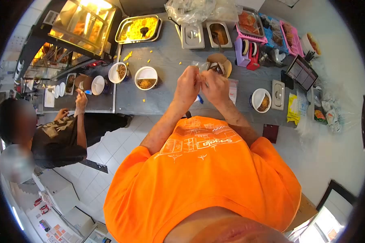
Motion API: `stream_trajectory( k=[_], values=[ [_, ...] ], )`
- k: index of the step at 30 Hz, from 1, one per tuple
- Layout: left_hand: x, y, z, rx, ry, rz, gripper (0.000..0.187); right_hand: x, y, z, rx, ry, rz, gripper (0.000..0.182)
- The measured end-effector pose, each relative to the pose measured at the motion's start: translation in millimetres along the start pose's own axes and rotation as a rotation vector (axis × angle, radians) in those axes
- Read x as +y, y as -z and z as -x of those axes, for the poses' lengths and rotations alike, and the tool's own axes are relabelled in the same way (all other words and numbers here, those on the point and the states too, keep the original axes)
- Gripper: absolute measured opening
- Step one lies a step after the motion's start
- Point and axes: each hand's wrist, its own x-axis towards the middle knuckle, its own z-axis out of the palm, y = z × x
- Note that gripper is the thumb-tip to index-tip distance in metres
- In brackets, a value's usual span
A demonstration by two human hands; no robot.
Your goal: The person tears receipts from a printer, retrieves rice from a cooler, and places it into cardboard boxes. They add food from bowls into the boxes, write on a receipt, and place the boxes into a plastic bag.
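My left hand (187,86) and my right hand (215,86) meet above the counter's middle, fingers closed and pinched together. Whatever lies between the fingertips is too small and hidden to name; a bit of clear plastic (200,64) shows just beyond them. Right behind my right hand stands an open brown paper bowl (227,68) with something dark in it. Below my hands a blue pen-like thing (200,99) lies on the counter. A white packet with red print (233,90) is beside my right wrist.
White bowls with food (146,77) stand to the left, another bowl (260,100) to the right. Behind are a tray of yellow food (140,29), metal containers (192,35) and a tape dispenser (253,56). A co-worker (56,137) stands at left by a heated display (83,28).
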Motion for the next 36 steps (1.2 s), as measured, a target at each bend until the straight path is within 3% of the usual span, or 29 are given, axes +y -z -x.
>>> stream_trajectory(
  k=[1, 2, 3, 5, 6, 7, 8, 9, 11, 12, 13, 15, 16, 18, 23, 25, 27, 29, 30, 34, 36],
  values=[
    [-3, 4, -4, -0.117, -0.199, -0.161, 0.030, 3, 7, -1, -0.147, 0.090, 0.044, 0.021],
    [-3, 8, -5, -0.231, -0.109, -0.222, 0.033, 6, 14, -2, -0.301, -0.011, 0.103, 0.016],
    [-4, 9, -8, -0.229, -0.107, -0.217, 0.033, 9, 14, -2, -0.306, -0.010, 0.106, 0.016],
    [-9, 11, -16, -0.273, -0.426, -0.267, 0.041, 15, 6, 0, -0.363, -0.526, -0.297, 0.016],
    [-22, 7, -20, -0.309, -0.497, -0.104, 0.045, 18, 3, -2, -0.360, -0.526, -0.293, 0.016],
    [-28, 5, -19, -0.311, -0.499, -0.100, 0.045, 19, 1, -4, -0.375, -0.679, -0.451, 0.020],
    [-31, 3, -13, -0.382, -0.376, 0.044, 0.043, 21, 0, -7, -0.386, -0.829, -0.610, 0.024],
    [-36, 1, -9, -0.451, -0.251, 0.186, 0.042, 24, 1, -12, -0.381, -0.831, -0.606, 0.024],
    [-64, -7, -1, -0.467, -0.213, 0.225, 0.040, 31, 7, -25, -0.775, -0.836, -0.686, 0.027],
    [-80, -12, 5, -0.440, 0.049, 0.463, 0.040, 65, 1, -20, -0.784, -0.711, -0.684, 0.029],
    [-88, -14, 6, -0.404, 0.314, 0.695, 0.042, 81, 4, -35, -0.783, -0.712, -0.679, 0.029],
    [-89, -17, 1, -0.315, 0.314, 0.763, 0.041, 106, 8, -67, -0.413, -0.410, 0.477, 0.034],
    [-99, -18, 0, -0.295, 0.403, 0.787, 0.041, 125, 5, -73, -0.418, -0.410, 0.482, 0.034],
    [-100, -19, -6, -0.306, 0.551, 0.826, 0.041, 168, -9, -72, -0.497, -0.384, 0.854, 0.037],
    [-116, -29, -24, -0.351, 0.627, 0.927, 0.037, 229, -4, -86, -0.535, -0.609, 0.504, 0.020],
    [-121, -35, -30, -0.247, 0.665, 0.907, 0.037, 244, 9, -111, -0.379, -0.590, 0.375, 0.022],
    [-124, -42, -37, -0.246, 0.682, 0.859, 0.035, 261, 6, -129, -0.389, -0.532, 0.293, 0.021],
    [-126, -48, -40, -0.252, 0.702, 0.807, 0.034, 283, -8, -135, -0.298, -0.359, -0.175, 0.018],
    [-127, -52, -42, -0.288, 0.696, 0.785, 0.035, 287, -11, -136, -0.415, -0.494, -0.243, 0.018],
    [-131, -61, -60, -0.344, 0.640, 0.741, 0.036, 295, -17, -136, -0.504, -0.421, -0.320, 0.021],
    [-134, -64, -69, -0.332, 0.632, 0.730, 0.035, 303, -16, -129, -0.425, -0.534, -0.354, 0.022]
  ],
)
